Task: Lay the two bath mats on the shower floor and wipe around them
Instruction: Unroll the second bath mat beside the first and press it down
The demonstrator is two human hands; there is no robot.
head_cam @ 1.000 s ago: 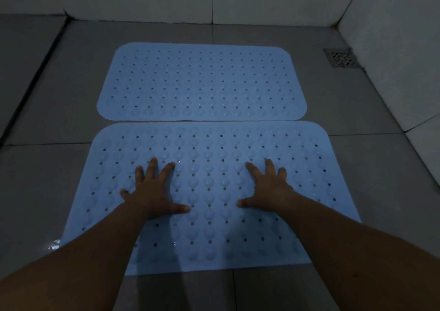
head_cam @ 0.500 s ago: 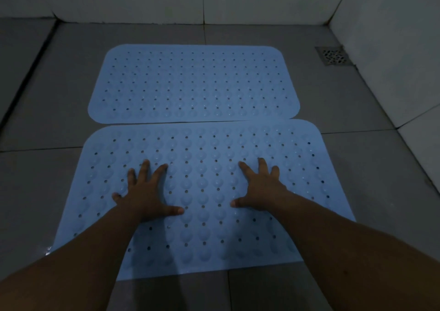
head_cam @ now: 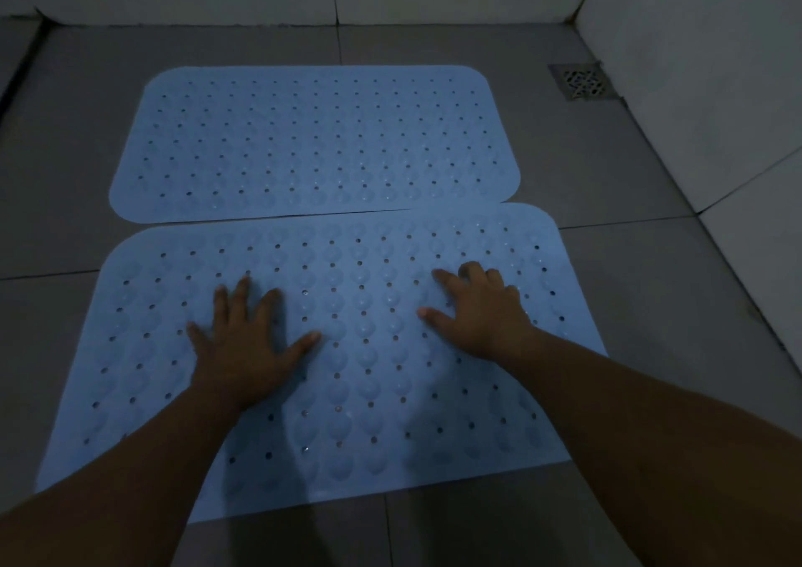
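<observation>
- Floor (head_cam: 586, 167) of grey tiles, dim light, met by pale wall tiles at the far edge and along the right.
- Near mat (head_cam: 369, 349), pale blue, dotted with holes and round bumps, flat on the floor; far right corner lapped over the other mat's near edge.
- Far mat (head_cam: 312, 141), same blue and same pattern, flat on the floor just beyond the near mat, long edges touching or nearly so on the left, overlapped on the right.
- Left hand (head_cam: 247, 349), palm down on the near mat, left of its middle, fingers straight and spread, thumb out to the right; pressing flat, holding nothing.
- Right hand (head_cam: 481, 310), palm down on the near mat, right of its middle, well apart from the left hand; fingers slightly bent at the knuckles, tips on the mat, thumb out to the left; gripping nothing.
- Drain (head_cam: 583, 82), small square metal grate, beyond the near mat's far right corner, against the right wall.
</observation>
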